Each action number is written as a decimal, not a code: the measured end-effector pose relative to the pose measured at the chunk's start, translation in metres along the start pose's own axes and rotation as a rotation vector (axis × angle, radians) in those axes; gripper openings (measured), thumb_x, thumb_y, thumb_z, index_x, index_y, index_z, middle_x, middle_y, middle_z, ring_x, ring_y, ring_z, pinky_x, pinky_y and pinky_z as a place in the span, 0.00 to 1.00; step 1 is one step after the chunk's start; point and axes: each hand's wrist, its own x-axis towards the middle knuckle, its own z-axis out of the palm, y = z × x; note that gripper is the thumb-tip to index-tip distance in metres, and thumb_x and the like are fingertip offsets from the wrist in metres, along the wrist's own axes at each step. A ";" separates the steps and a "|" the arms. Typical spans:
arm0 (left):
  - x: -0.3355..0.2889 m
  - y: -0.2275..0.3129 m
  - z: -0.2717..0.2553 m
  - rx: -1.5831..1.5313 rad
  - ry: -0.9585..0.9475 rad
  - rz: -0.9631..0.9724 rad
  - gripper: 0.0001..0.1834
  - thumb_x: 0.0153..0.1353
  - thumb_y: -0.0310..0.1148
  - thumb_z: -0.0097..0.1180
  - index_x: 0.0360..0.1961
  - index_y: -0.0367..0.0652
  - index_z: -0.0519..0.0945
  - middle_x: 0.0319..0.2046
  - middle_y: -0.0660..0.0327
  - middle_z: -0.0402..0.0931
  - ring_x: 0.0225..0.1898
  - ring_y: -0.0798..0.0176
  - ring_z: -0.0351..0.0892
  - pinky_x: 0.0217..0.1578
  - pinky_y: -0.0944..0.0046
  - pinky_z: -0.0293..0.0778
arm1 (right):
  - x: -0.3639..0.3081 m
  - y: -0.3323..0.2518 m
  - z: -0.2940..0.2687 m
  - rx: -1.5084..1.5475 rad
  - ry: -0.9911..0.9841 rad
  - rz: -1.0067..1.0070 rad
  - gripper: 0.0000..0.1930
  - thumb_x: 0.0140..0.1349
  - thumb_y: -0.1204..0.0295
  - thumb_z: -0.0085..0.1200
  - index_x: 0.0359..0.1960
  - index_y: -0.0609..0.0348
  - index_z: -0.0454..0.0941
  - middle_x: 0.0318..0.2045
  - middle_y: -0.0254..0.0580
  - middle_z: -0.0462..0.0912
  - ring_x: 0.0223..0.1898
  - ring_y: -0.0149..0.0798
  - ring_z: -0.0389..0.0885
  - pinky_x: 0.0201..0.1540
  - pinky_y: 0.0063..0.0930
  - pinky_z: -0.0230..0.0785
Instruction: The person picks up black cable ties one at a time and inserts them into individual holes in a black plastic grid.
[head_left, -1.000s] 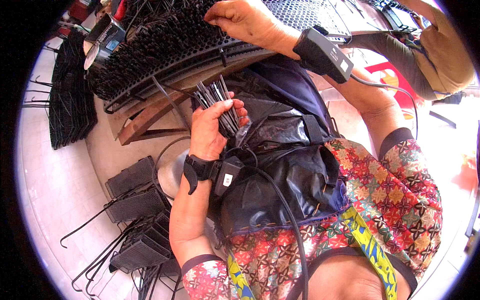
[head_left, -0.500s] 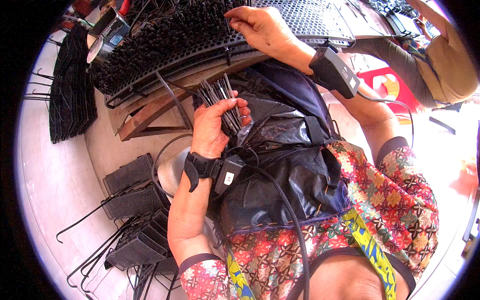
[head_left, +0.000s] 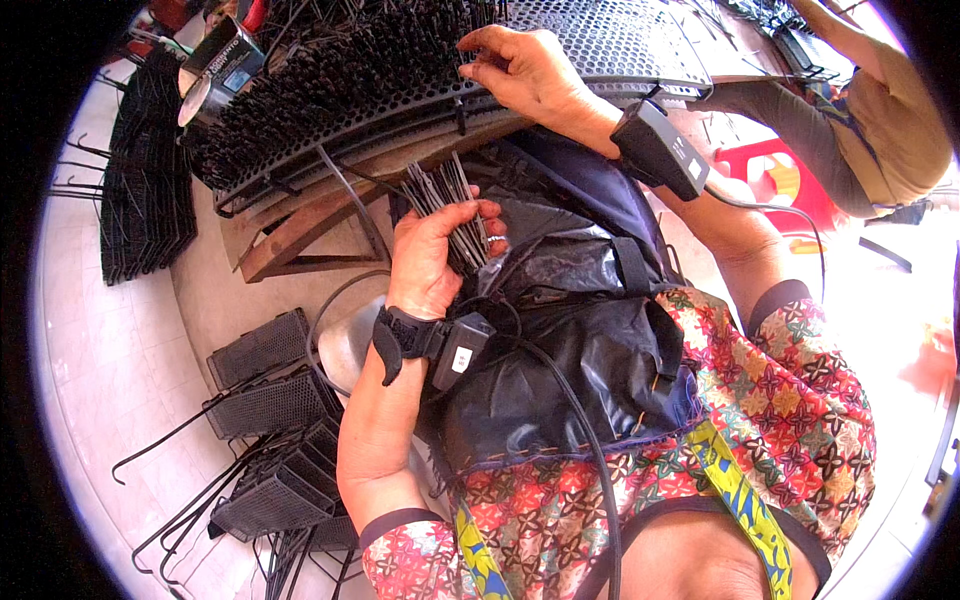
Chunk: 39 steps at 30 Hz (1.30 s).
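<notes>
My left hand (head_left: 432,258) grips a bundle of thin dark metal pins (head_left: 452,200) above my lap, which is covered by a black plastic apron (head_left: 570,330). My right hand (head_left: 525,70) reaches up to a black perforated metal panel (head_left: 600,35), its fingers pinched on a pin at the panel's front edge. The left part of the panel bristles with many upright pins (head_left: 330,80). Both wrists carry a black strapped device with a cable.
The panel rests on a wooden frame (head_left: 300,225). Black mesh trays with long wire handles (head_left: 265,410) lie on the tiled floor at lower left; a stack of dark mesh pieces (head_left: 145,170) lies at left. Another person (head_left: 880,110) sits at upper right by a red stool (head_left: 780,175).
My right hand has shifted right and nearer along the panel's front edge. The left hand with the pin bundle has stayed almost still.
</notes>
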 end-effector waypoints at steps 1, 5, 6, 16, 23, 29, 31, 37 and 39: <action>0.001 0.000 0.000 -0.003 -0.002 -0.001 0.13 0.48 0.24 0.48 0.37 0.34 0.70 0.27 0.53 0.74 0.26 0.59 0.75 0.25 0.60 0.76 | 0.001 0.001 0.000 0.000 0.004 0.001 0.10 0.45 0.71 0.54 0.31 0.60 0.74 0.16 0.47 0.75 0.21 0.45 0.76 0.25 0.31 0.69; 0.001 -0.001 -0.003 -0.012 -0.004 -0.001 0.13 0.48 0.24 0.48 0.37 0.34 0.70 0.27 0.53 0.74 0.26 0.59 0.75 0.25 0.60 0.76 | 0.006 -0.005 -0.001 0.018 -0.038 0.005 0.10 0.45 0.71 0.53 0.31 0.60 0.74 0.16 0.48 0.75 0.21 0.45 0.76 0.24 0.30 0.69; 0.001 -0.001 -0.002 -0.014 -0.006 -0.001 0.13 0.48 0.24 0.48 0.37 0.34 0.70 0.27 0.53 0.74 0.26 0.59 0.75 0.25 0.60 0.76 | 0.006 -0.004 -0.001 0.011 -0.051 -0.029 0.10 0.46 0.72 0.53 0.32 0.61 0.74 0.16 0.46 0.75 0.20 0.40 0.76 0.23 0.27 0.68; 0.002 0.000 -0.004 -0.016 -0.011 -0.009 0.13 0.49 0.25 0.49 0.37 0.34 0.70 0.28 0.54 0.74 0.26 0.59 0.75 0.26 0.60 0.76 | 0.011 -0.001 0.008 0.038 -0.073 -0.144 0.07 0.51 0.74 0.50 0.31 0.63 0.73 0.18 0.42 0.76 0.21 0.34 0.77 0.24 0.21 0.69; 0.004 0.000 -0.002 0.008 -0.032 0.001 0.14 0.49 0.26 0.49 0.38 0.34 0.70 0.29 0.54 0.74 0.27 0.59 0.75 0.26 0.60 0.75 | 0.025 0.005 0.009 0.011 0.121 -0.237 0.06 0.48 0.70 0.51 0.23 0.60 0.73 0.12 0.50 0.71 0.18 0.50 0.73 0.20 0.35 0.66; 0.001 0.000 -0.003 0.028 -0.004 0.004 0.14 0.49 0.26 0.48 0.39 0.34 0.70 0.28 0.54 0.74 0.27 0.60 0.75 0.26 0.61 0.76 | 0.038 -0.010 0.006 -0.077 -0.035 -0.261 0.07 0.42 0.77 0.48 0.12 0.62 0.64 0.11 0.55 0.66 0.18 0.55 0.69 0.19 0.41 0.60; 0.002 0.001 0.000 0.035 -0.005 -0.001 0.14 0.50 0.26 0.48 0.40 0.34 0.70 0.28 0.54 0.74 0.27 0.61 0.76 0.26 0.62 0.76 | 0.047 -0.011 0.006 -0.134 -0.066 -0.329 0.08 0.42 0.76 0.48 0.11 0.62 0.64 0.10 0.54 0.66 0.18 0.56 0.69 0.20 0.42 0.60; 0.003 0.002 -0.002 0.040 -0.009 -0.014 0.14 0.50 0.26 0.48 0.40 0.33 0.69 0.28 0.54 0.74 0.27 0.61 0.76 0.25 0.64 0.76 | 0.063 -0.014 0.015 -0.240 -0.166 -0.348 0.07 0.38 0.73 0.48 0.11 0.63 0.66 0.14 0.55 0.69 0.22 0.56 0.70 0.24 0.42 0.62; 0.002 0.002 -0.002 0.054 -0.008 -0.012 0.15 0.51 0.27 0.48 0.40 0.34 0.70 0.28 0.54 0.74 0.27 0.62 0.76 0.24 0.64 0.76 | 0.064 -0.008 0.020 -0.264 -0.192 -0.361 0.07 0.38 0.73 0.47 0.12 0.64 0.66 0.14 0.55 0.69 0.22 0.56 0.70 0.24 0.42 0.62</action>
